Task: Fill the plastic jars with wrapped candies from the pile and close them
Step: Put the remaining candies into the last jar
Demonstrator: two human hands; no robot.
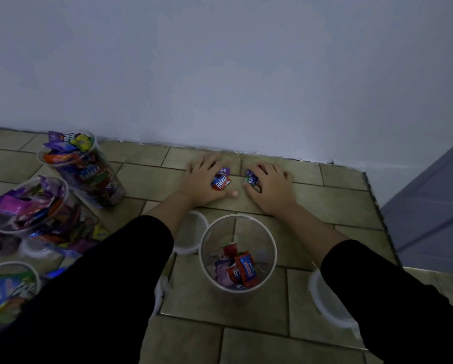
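**First:** Roughly where, and pointing which way?

**Second:** Low and central. Shows an open jar (pixel 237 253) standing upright on the tiled floor (pixel 325 206), with its long axis vertical and its mouth turned up toward the camera. Holds only a few candies (pixel 240 270) at the bottom, in red and purple wrappers.

**First:** And past it?

**Second:** Finds both hands palm down on the floor just beyond the jar, close to the foot of the wall (pixel 220 74). Sets them near each other but not touching. Reaches out from black sleeves (pixel 115 271).

**First:** How far open on the left?

**Second:** Lays the left hand (pixel 207 179) nearly flat, fingers spread and thumb stretched sideways. Presses down on a red candy (pixel 221 182) marked "Relaxa", peeking out between forefinger and thumb.

**First:** On the right?

**Second:** Curls the right hand (pixel 268 183) more, with fingers bent over a green candy (pixel 251 179) and the thumb drawn in against it. Looks like a loose grip.

**First:** Elsewhere?

**Second:** Puts full jars (pixel 81 166) at far left, upright and uncapped, with a pile (pixel 70 240) of loose wrappers around them. Tucks a pale lid (pixel 191 232) just behind the open jar, partly hidden by the left forearm. Leaves a second lid (pixel 328 298) lower right, half under the right sleeve.
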